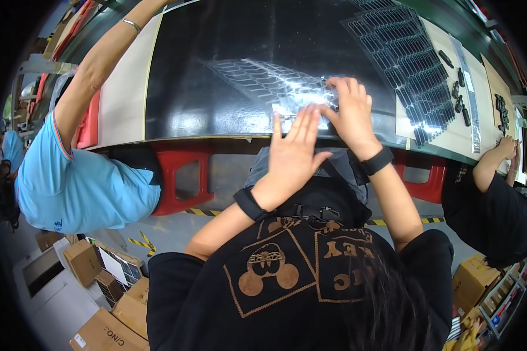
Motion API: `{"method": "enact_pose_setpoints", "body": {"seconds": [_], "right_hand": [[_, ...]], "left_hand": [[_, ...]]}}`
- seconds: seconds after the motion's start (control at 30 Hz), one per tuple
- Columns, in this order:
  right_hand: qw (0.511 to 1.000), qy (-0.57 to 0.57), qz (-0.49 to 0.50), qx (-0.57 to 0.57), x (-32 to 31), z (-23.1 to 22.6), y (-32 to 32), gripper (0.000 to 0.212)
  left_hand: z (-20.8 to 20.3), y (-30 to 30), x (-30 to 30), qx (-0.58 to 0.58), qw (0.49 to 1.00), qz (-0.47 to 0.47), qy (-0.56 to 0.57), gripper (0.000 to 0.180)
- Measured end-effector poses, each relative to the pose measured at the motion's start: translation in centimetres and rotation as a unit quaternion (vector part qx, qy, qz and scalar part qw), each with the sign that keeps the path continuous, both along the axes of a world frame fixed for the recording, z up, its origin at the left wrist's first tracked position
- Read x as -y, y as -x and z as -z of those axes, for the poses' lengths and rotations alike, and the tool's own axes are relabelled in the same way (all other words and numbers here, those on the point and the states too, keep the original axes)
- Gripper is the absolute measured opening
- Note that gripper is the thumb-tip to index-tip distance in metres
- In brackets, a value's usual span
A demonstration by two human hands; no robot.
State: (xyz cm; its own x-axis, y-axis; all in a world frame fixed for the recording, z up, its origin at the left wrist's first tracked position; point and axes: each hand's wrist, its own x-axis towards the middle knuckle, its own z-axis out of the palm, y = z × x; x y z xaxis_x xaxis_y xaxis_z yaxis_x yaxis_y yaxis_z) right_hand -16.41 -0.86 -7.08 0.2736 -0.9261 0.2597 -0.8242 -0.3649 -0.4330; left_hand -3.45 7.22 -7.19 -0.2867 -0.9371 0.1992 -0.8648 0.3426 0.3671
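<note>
On the glossy black tabletop (187,88) lies a clear plastic sheet (257,79) with rows of long, rounded cut-out outlines. My left hand (295,152) is laid flat over the sheet's near edge, fingers stretched out and thumb apart. Beside it, my right hand (354,111) touches the sheet's right end. Its fingers are bent, and a gap shows between thumb and forefinger. Glare hides detail around the fingertips. Both wrists wear black bands.
Several similar outlined sheets (416,64) overlap at the right. Beyond them lie small black parts (459,96) on a pale board. A co-worker in blue (93,187) reaches across at left; another in black (492,205) works at right. Red stools (184,181) stand under the table edge.
</note>
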Motion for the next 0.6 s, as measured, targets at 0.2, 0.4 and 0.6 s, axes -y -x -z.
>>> {"method": "enact_pose_setpoints", "body": {"seconds": [0.2, 0.4, 0.6], "right_hand": [[0.999, -0.021, -0.042, 0.017, 0.4, 0.3, 2.9, 0.03], [0.997, -0.042, -0.047, 0.035, 0.7, 0.1, 3.6, 0.023], [0.997, -0.029, -0.053, 0.045, 1.0, -0.2, 4.8, 0.017]], "left_hand": [[-0.6, -3.1, -0.4, 0.041, 0.999, 0.019, 0.005, 0.066], [-0.6, -5.5, -1.2, 0.06, 0.997, 0.038, 0.034, 0.066], [-1.5, -6.2, 0.4, -0.4, 0.895, -0.006, -0.2, 0.078]]}}
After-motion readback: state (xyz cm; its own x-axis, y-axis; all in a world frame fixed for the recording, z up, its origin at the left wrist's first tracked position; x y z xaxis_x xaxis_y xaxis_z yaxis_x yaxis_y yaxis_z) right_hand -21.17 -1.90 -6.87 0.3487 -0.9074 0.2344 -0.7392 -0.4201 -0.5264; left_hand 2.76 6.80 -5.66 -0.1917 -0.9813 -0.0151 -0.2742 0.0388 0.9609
